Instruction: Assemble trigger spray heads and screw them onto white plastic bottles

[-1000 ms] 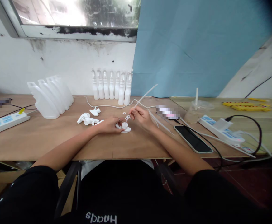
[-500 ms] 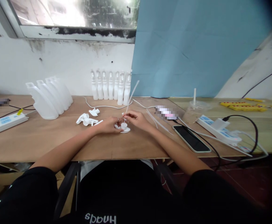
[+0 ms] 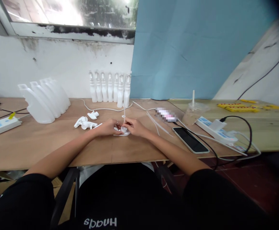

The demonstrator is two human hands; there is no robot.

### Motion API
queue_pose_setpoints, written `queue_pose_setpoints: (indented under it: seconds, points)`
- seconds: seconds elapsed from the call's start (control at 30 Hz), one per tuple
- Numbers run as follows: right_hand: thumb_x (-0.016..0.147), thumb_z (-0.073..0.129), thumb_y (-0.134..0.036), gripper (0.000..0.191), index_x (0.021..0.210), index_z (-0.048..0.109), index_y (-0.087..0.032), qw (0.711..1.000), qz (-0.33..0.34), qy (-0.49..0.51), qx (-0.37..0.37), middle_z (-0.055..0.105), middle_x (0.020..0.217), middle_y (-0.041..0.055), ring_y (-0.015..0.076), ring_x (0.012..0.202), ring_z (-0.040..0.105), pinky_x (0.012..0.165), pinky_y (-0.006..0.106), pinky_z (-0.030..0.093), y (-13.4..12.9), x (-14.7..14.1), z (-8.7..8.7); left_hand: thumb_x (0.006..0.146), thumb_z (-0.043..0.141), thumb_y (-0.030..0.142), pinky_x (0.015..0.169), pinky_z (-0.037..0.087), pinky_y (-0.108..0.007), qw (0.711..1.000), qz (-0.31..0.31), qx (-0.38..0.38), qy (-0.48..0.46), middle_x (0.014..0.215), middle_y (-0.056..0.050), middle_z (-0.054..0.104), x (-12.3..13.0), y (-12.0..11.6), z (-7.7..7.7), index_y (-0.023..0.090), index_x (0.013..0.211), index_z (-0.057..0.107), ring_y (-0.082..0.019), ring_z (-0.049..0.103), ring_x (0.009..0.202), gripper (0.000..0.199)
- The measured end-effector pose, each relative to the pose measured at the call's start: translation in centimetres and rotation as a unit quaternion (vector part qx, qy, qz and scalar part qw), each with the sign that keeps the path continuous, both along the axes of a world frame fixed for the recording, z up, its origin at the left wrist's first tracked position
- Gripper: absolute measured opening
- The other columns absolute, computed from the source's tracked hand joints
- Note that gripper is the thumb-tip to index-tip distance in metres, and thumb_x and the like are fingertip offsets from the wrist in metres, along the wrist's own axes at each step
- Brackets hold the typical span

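Note:
My left hand (image 3: 109,127) is closed around a white trigger spray head (image 3: 122,134), which lies low over the tabletop with its round collar facing up. A thin translucent plastic tube (image 3: 124,111) stands nearly upright out of that collar, with a small pale ring partway up it. At the tube's foot, right by the collar, the fingers of my right hand (image 3: 135,127) are pinched; they partly hide where tube and collar meet. Left of my hands lie several loose white spray heads (image 3: 85,123). Two or more loose tubes (image 3: 157,121) lie to the right.
Several white spray bottles (image 3: 120,95) stand against the wall. Translucent empty bottles (image 3: 43,105) lean together at left. Power strips (image 3: 1,127) sit on both sides. A phone (image 3: 190,140), cables and a plastic cup (image 3: 192,111) with a straw occupy the right.
The tube has swung from leaning right to almost upright. My right hand has moved lower, close to the collar. My left hand keeps its hold, and the view has shifted slightly right.

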State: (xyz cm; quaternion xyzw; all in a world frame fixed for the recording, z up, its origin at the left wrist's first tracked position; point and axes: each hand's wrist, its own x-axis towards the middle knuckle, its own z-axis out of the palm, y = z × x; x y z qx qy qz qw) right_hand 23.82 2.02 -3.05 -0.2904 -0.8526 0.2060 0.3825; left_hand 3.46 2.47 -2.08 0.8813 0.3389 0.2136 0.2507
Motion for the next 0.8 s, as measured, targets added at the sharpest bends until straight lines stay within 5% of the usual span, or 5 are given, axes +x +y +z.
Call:
queue_pose_setpoints:
  seconds: [0.2,0.3,0.43,0.6,0.8]
  points:
    - [0.089,0.053,-0.034,0.023,0.072,0.055,-0.018,0.999,0.028,0.005,-0.028,0.053,0.067,-0.0012,0.0128,0.063,0.049,0.060,0.024,0.039,0.6,0.2,-0.4,0.075,0.068,0.041,0.067,0.044,-0.023,1.000,-0.005,0.010,0.000,0.078,-0.001,0.067,0.0,-0.1,0.0,0.016,0.084,0.068,-0.014,0.059,0.071,0.027]
    - [0.092,0.050,-0.033,0.020,0.095,0.061,-0.018,0.998,0.041,0.038,-0.033,0.059,0.082,0.0024,0.0140,0.071,0.056,0.067,0.026,0.046,1.0,1.1,-0.5,0.074,0.069,0.042,0.066,0.045,-0.023,1.000,0.009,-0.005,-0.026,0.081,-0.002,0.068,0.0,-0.1,0.3,0.017,0.091,0.069,-0.015,0.060,0.073,0.030]
    - [0.091,0.043,-0.015,0.044,0.134,0.046,-0.024,0.991,0.012,0.026,0.130,0.054,0.119,0.0109,0.0168,0.089,0.059,0.080,0.033,0.051,1.3,2.5,-0.3,0.075,0.069,0.045,0.062,0.044,-0.023,0.990,0.056,-0.071,-0.112,0.075,-0.002,0.066,-0.3,0.1,1.1,0.016,0.094,0.069,-0.013,0.058,0.066,0.035]
    - [0.086,0.042,-0.003,0.061,0.139,0.043,-0.032,0.936,0.031,-0.112,0.331,0.051,0.134,0.0110,0.0228,0.111,0.056,0.089,0.041,0.049,1.3,2.3,-0.1,0.077,0.067,0.047,0.058,0.044,-0.023,0.971,0.057,-0.156,-0.173,0.069,0.000,0.062,-0.5,-0.1,1.4,0.015,0.091,0.070,-0.010,0.053,0.058,0.035]
    - [0.092,0.046,-0.017,0.044,0.135,0.051,-0.028,0.930,0.026,-0.098,0.353,0.060,0.128,0.0119,0.0247,0.113,0.059,0.090,0.042,0.051,0.2,1.7,0.4,0.083,0.059,0.048,0.066,0.049,-0.028,0.982,-0.012,-0.143,-0.124,0.086,-0.005,0.068,-2.1,-0.2,3.6,0.016,0.106,0.068,-0.015,0.060,0.071,0.041]
